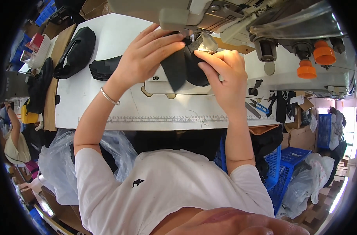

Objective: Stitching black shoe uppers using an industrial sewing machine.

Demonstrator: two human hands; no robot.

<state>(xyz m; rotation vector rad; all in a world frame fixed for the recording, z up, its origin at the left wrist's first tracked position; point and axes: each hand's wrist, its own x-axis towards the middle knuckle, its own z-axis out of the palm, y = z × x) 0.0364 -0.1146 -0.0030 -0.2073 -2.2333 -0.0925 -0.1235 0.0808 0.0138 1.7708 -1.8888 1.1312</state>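
Beneath the head of a sewing machine (172,19) lies a black fabric piece (174,70), with one pointed flap hanging toward me and a rounded part beside it. My left hand (149,53) rests on its left side, fingers stretched out flat and their tips close to the needle area. The needle itself is hidden. On the right, my right hand (227,72) pinches the piece's edge between thumb and index finger. Left of my left wrist sits a stack of black fabric pieces (104,68), partly covered by that hand.
Black shoes (75,53) lie at the table's left. A ruler strip (155,118) runs along the near edge. Blue-handled snips (260,106) lie right of my right forearm. Blue crates (290,160) and plastic bags (311,180) stand lower right. Another person's arm (14,123) shows far left.
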